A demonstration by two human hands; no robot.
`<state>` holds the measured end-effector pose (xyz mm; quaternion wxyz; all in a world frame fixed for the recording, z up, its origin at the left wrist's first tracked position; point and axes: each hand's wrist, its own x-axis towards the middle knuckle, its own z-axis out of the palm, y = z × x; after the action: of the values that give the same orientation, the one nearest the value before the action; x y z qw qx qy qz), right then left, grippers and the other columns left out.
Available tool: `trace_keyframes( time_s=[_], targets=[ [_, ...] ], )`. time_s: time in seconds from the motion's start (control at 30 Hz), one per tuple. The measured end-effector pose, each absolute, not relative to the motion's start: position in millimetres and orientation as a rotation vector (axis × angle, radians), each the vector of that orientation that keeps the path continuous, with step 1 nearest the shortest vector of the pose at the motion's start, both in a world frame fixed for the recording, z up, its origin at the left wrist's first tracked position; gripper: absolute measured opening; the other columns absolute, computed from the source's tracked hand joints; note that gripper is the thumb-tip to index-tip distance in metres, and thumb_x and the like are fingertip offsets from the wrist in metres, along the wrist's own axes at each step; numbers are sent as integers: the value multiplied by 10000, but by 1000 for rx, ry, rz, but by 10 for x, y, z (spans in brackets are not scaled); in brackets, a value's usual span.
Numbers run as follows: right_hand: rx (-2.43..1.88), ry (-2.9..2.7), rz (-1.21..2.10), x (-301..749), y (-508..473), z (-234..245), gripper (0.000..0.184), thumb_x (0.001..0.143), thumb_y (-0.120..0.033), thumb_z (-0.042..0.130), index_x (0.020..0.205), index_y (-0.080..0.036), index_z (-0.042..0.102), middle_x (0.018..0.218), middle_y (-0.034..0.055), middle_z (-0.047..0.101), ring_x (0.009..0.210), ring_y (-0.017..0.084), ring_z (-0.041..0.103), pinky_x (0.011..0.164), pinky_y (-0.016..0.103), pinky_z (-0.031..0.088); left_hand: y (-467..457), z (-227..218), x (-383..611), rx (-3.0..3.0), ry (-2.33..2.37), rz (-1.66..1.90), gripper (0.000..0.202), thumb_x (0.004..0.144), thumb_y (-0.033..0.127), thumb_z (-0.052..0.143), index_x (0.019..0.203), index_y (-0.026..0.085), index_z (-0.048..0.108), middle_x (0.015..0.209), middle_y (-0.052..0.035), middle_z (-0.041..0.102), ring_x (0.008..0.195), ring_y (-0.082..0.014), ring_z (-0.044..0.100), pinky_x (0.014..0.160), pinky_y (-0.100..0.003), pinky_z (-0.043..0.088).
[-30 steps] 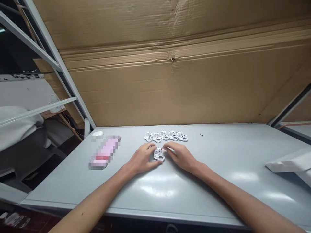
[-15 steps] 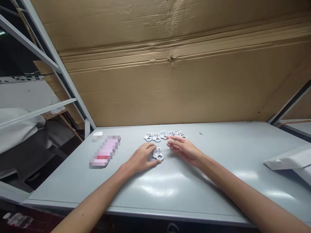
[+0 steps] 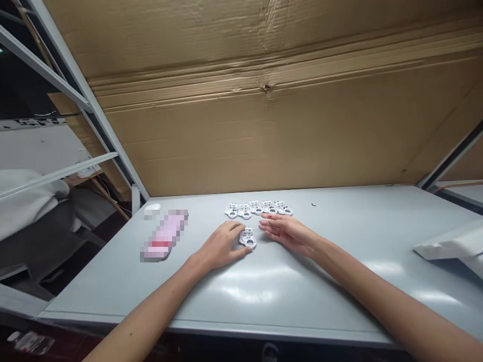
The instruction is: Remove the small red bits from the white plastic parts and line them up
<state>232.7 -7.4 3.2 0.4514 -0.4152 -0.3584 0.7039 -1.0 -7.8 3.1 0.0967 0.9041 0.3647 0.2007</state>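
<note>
My left hand (image 3: 221, 245) rests on the table with its fingers and thumb curved around a white plastic part (image 3: 249, 239). The part has a round hole at its near end and small raised features at its far end. Fingertips touch its far left edge, and the thumb lies at its near edge. To the right, my right hand (image 3: 289, 233) hovers with its fingers stretched out and slightly apart; I make out nothing held in it. Just beyond the hands lies a row of several similar white plastic parts (image 3: 244, 211), some with small red marks.
A blurred pink object (image 3: 168, 235) lies on the left of the grey table (image 3: 287, 306), with a small white object (image 3: 152, 207) behind it. White sheet material (image 3: 449, 245) sits at the right edge. A tiny dark piece (image 3: 313, 204) lies farther back, before a cardboard wall (image 3: 271, 141).
My right hand has drawn slightly toward me and its fingers have straightened, uncovering more of the rightmost part in the row. My left hand keeps its place on the white part.
</note>
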Motion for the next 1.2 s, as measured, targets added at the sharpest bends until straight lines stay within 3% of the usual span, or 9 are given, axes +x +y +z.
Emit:
trace_keyframes(
  time_s=[0.1,0.3,0.5,0.6,0.7,0.83,0.9,1.03,1.2],
  targets=[
    [-1020,-863,1745,2332,-64,11,264,821,-124,598,1077,-186,618,1277,146,660,1191,247,630,1079,423,484,-80,35,-7,2694,1072,599,425,882,402,668,1249,204,586,1263,-119,603,1173,-296,561,982,-413,488],
    [-1022,-786,1733,2324,-57,64,232,859,-118,482,1042,-144,622,1253,175,672,1155,234,655,1067,392,491,-84,47,-13,2695,1066,574,419,897,414,645,1260,213,584,1274,-120,601,1170,-295,566,986,-421,487],
    [-1064,-747,1644,2295,-81,167,171,938,-258,568,1012,-136,662,1154,151,718,1040,196,701,963,292,554,-110,44,-16,2741,974,533,763,851,435,683,1488,174,356,1479,-159,444,1361,-329,413,1112,-461,389],
    [-1108,-836,1556,2365,-51,173,141,920,-239,593,985,-165,693,1101,112,738,985,172,708,937,269,555,-122,28,14,2733,922,558,601,885,375,653,1425,208,451,1397,-118,534,1294,-289,487,1088,-415,417],
    [-1216,-1123,1300,2512,6,170,204,916,-322,581,980,-182,714,1023,94,752,958,200,705,908,315,555,-127,25,45,2713,972,582,453,904,310,624,1337,208,539,1308,-105,598,1210,-265,552,1033,-388,461],
    [-1505,-1712,507,2748,77,159,261,904,-365,516,927,-212,726,927,66,753,881,256,693,784,364,527,-97,78,5,2738,1009,599,492,868,269,643,1344,198,539,1302,-105,605,1203,-268,556,1023,-392,469],
    [-1661,-1817,284,2838,97,154,289,898,-331,485,1039,-216,709,948,64,754,857,254,691,736,347,501,-54,117,-63,2742,1062,633,498,861,256,623,1349,207,537,1291,-99,613,1186,-268,566,1011,-396,474],
    [-1935,-1809,230,2916,92,189,481,858,-253,490,1328,-170,551,1038,80,741,855,237,675,689,317,458,67,164,-230,2683,1285,756,520,828,248,604,1342,195,542,1270,-98,627,1172,-276,573,1008,-411,475],
    [-2161,-1792,235,2878,12,309,554,846,-193,469,1398,-152,467,1031,87,729,811,230,655,630,303,407,177,154,-370,2594,1536,749,517,804,245,593,1316,183,560,1265,-98,629,1195,-287,564,1029,-419,467]
  ],
)
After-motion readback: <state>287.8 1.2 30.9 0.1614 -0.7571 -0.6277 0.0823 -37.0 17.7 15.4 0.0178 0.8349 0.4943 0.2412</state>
